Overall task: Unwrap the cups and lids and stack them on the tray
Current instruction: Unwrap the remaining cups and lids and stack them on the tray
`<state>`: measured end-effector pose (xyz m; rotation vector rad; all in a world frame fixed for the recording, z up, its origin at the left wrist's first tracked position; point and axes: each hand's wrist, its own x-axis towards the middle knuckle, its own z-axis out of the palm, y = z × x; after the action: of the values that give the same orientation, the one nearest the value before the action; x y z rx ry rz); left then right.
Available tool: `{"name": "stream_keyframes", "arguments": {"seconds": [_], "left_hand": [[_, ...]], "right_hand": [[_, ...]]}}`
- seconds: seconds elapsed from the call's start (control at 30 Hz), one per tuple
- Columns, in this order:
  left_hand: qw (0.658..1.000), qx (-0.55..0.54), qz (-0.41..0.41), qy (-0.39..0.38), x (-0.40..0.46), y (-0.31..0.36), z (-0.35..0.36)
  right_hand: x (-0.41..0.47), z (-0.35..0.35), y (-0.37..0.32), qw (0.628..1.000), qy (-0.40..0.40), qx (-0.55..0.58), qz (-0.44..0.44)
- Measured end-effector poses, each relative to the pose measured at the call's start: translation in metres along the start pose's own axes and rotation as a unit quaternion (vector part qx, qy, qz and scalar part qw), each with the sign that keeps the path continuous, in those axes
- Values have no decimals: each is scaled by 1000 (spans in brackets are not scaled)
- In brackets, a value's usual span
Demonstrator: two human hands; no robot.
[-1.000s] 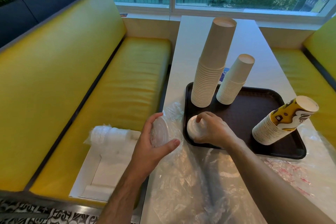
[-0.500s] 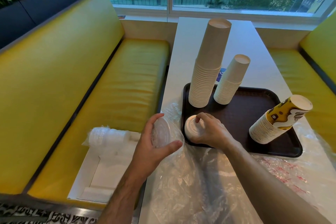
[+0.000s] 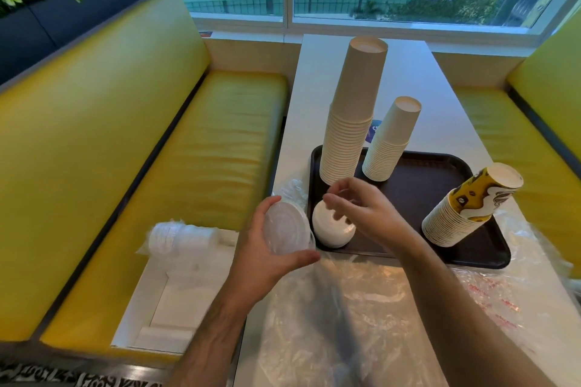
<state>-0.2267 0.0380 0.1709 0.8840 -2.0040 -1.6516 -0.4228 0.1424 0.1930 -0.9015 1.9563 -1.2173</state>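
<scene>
Left hand (image 3: pixel 267 258): fingers curled round a clear plastic lid stack (image 3: pixel 287 228), off the surface's left edge.
Right hand (image 3: pixel 361 214): fingers loose, holding nothing, over white lid stack (image 3: pixel 331 229).
White lids: near-left corner of dark brown tray (image 3: pixel 490 248).

The right hand (image 3: pixel 361 210), which a second ago rests with its fingers on the white stack of lids (image 3: pixel 332 227) at the tray's near-left corner, is now lifted just above it, fingers loosely curled and apart, holding nothing. The stack sits alone beneath its fingertips, more of its top showing.
</scene>
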Motion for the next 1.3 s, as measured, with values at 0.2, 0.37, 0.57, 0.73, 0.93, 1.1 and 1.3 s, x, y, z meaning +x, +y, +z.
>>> {"name": "stream_keyframes", "arguments": {"seconds": [0.2,0.37,0.57,0.73,0.93,1.1,1.3], "left_hand": [[999,-25,-9,-27,1,9,10],[986,-159,-39,8,-1,10,11],[988,-142,-60,30,-1,5,14],[988,-133,-71,31,1,8,14],[986,-143,-76,33,1,6,10],[985,-151,-81,20,5,2,8],[978,-178,-98,35,10,-8,-2]], "right_hand": [[-14,10,-15,996,-85,15,8],[-19,0,-8,997,-41,69,-8],[-28,3,-9,984,-102,-132,-63],[-24,12,-6,964,-75,-237,-92],[-19,0,0,969,-73,-227,-65],[-6,-17,2,984,-44,-167,-53],[13,-25,27,982,24,-186,-14]]}}
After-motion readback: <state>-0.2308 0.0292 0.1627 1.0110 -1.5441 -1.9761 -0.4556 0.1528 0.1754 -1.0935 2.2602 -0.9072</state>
